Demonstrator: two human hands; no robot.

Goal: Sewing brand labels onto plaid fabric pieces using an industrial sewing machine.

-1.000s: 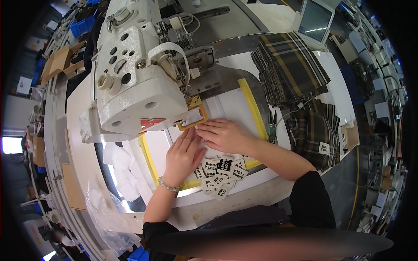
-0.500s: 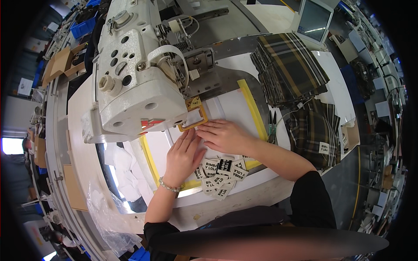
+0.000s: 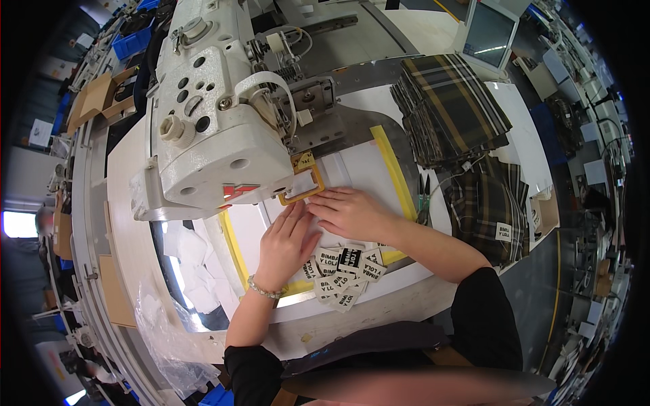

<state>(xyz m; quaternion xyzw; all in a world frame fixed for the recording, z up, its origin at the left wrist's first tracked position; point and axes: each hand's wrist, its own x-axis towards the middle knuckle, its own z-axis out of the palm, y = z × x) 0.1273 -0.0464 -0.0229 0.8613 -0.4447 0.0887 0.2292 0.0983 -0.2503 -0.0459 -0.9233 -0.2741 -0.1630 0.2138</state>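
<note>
Left hand (image 3: 288,238) is lying palm-down over the middle of the white work board (image 3: 249,237), four fingers stretching forward close together, thumb standing a little apart. Right hand (image 3: 352,211) is slanting in from the right, fingers flattened side by side. No pinch showing on either hand.

Both sets of fingertips are meeting at the near edge of the orange clamp frame (image 3: 318,179), which is sitting beneath the head of a white industrial sewing machine (image 3: 220,149). Contact or pressure: cannot tell. A pale surface is showing inside the frame; cannot tell whether it is the board or a separate piece.

Progress, judging from the layout: one sewn-looking label (image 3: 503,232) is showing on the near plaid pile (image 3: 482,193), toward the table's (image 3: 393,314) right edge. Loose labels (image 3: 328,284) are heaping just nearer than the hands, across the board's near edge, so plenty seem to be waiting. On the farther plaid stack (image 3: 453,101), no label is showing on the top face.

Materials: labels looking like small, flat, square-cornered white fabric with dark print, one black among them. Plaid cloth folding softly, brown-green with ochre lines. Machine casing looking pebbled and enamelled; yellow tape (image 3: 394,172) is bordering the smooth board.
</note>
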